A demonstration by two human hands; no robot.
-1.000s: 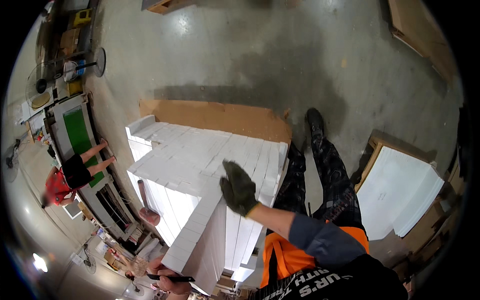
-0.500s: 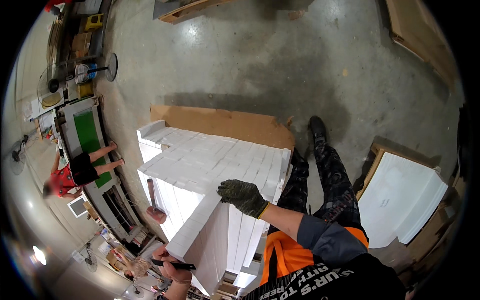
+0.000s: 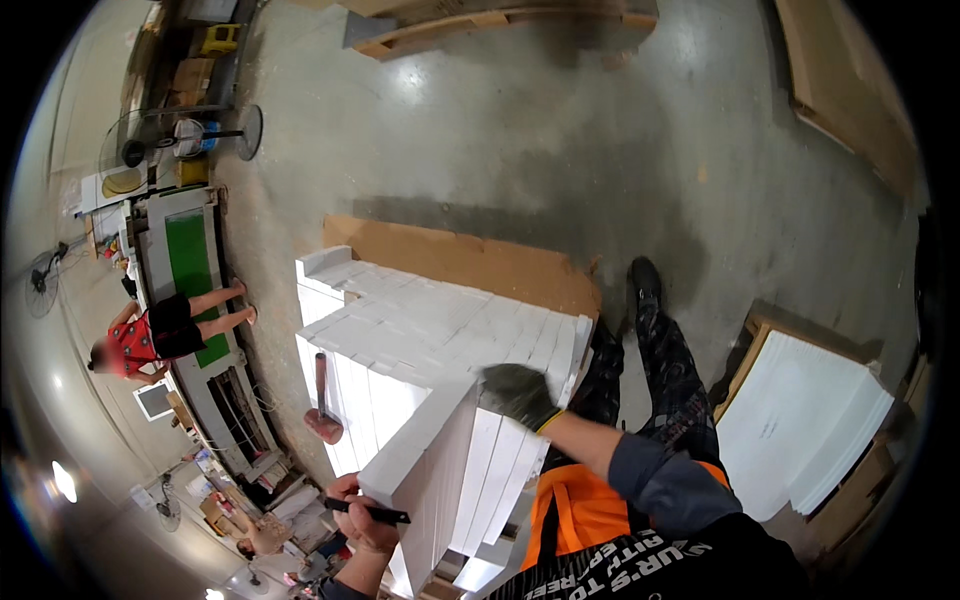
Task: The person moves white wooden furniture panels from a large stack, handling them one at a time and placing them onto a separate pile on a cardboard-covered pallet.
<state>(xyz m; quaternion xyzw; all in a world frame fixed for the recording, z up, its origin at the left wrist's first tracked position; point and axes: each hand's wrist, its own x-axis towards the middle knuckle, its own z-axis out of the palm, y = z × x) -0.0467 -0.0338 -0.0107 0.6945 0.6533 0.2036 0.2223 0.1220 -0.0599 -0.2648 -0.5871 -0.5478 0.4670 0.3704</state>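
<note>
- Raised row of white boards (image 3: 418, 436): packed side by side, edges up, standing higher than the boards around it and reaching the near edge of the stack.
- White stack (image 3: 440, 318): boards laid close, thin seams across its broad top.
- Slim black tool (image 3: 388, 515): straight, gripped about its middle, beside the row's near end.

The bare left hand (image 3: 362, 512) grips a slim black tool (image 3: 385, 515) beside the near end of a raised row of white strips (image 3: 425, 438). The gloved right hand (image 3: 518, 395), blurred, is at its far end. A mallet (image 3: 323, 426) lies at the left of a stack of white boards (image 3: 430, 310), bordered by brown cardboard (image 3: 470, 256).
</note>
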